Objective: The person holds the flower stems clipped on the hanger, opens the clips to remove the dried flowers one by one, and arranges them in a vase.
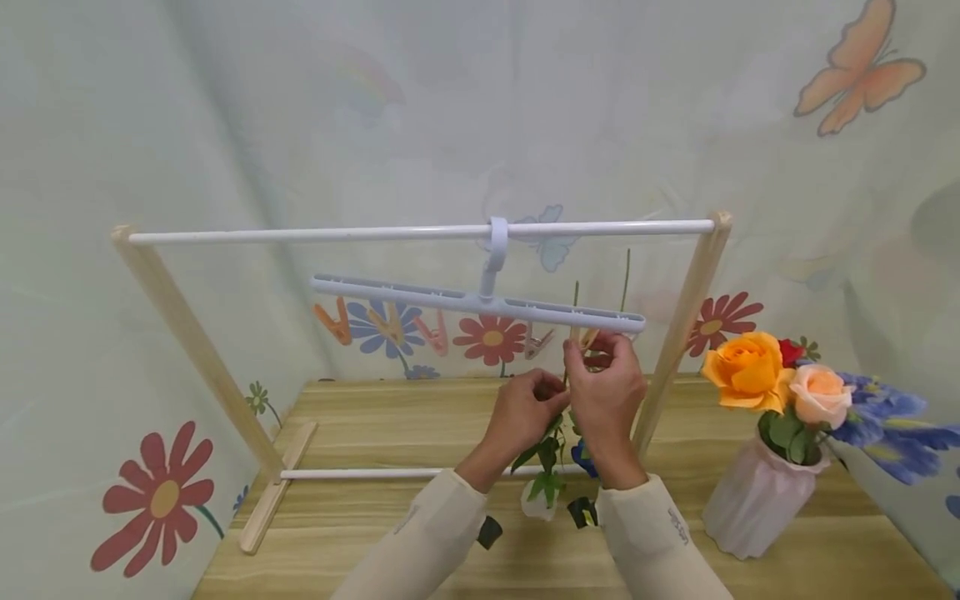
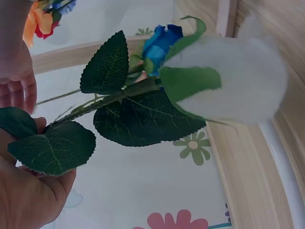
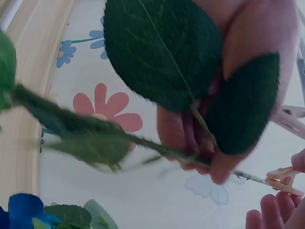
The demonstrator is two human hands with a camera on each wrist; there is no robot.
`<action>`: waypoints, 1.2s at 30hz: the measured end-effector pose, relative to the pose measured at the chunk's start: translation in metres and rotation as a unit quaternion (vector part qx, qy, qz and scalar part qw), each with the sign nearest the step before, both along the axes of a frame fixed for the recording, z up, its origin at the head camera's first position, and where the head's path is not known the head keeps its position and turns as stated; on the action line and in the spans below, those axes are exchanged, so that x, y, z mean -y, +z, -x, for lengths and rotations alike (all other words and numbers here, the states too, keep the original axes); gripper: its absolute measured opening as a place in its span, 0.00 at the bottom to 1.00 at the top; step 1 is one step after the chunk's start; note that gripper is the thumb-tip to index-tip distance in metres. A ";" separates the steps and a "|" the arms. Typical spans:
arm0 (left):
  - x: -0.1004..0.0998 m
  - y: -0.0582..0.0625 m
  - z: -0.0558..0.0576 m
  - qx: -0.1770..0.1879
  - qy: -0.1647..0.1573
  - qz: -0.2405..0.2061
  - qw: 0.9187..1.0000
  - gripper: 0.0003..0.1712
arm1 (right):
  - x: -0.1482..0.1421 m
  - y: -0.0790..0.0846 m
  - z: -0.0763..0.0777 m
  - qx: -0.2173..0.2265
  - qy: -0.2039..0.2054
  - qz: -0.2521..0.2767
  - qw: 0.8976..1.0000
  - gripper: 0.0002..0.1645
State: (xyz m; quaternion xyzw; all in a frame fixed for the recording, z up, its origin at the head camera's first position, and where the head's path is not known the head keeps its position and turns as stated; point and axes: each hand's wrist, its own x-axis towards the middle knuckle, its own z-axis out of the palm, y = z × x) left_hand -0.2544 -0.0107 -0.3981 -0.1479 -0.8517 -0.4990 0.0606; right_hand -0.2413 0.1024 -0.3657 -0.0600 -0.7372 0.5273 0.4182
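Note:
A white hanger (image 1: 420, 294) with clothespins hangs tilted, its right end lower. My right hand (image 1: 607, 387) pinches a pale yellow clothespin (image 3: 283, 177) near that end. Just left of it and lower, my left hand (image 1: 522, 410) holds the stem (image 2: 112, 98) of an artificial white rose (image 2: 238, 78), bloom downward. In the right wrist view the stem's thin end meets the clothespin; whether it is clamped I cannot tell. Dark green leaves (image 2: 107, 64) partly cover the left fingers. Beside the white rose, a blue rose (image 1: 583, 458) also hangs head down, partly behind my right wrist.
Orange (image 1: 335, 322), yellow (image 1: 387, 323) and pink (image 1: 432, 333) clothespins hang on the hanger's left half. The hook sits on a white rod (image 1: 315, 236) between wooden posts (image 1: 198, 342). A pale vase (image 1: 761, 500) with flowers stands at right on the wooden tabletop (image 1: 375, 417).

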 end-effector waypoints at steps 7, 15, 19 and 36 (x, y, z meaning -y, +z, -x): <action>0.014 -0.005 -0.010 -0.013 -0.027 0.044 0.999 0.06 | -0.002 0.000 0.001 -0.010 -0.001 0.000 1.000 0.22; 0.029 -0.004 -0.022 -0.012 -0.040 0.106 0.994 0.05 | -0.002 0.000 0.002 -0.019 0.004 0.000 1.000 0.22; 0.032 -0.003 -0.027 -0.009 -0.047 0.120 0.992 0.04 | -0.003 -0.001 0.001 -0.020 0.011 0.000 1.000 0.23; 0.054 -0.001 -0.044 -0.030 -0.053 0.144 0.988 0.02 | -0.020 -0.007 -0.016 -0.014 0.025 -0.010 1.000 0.25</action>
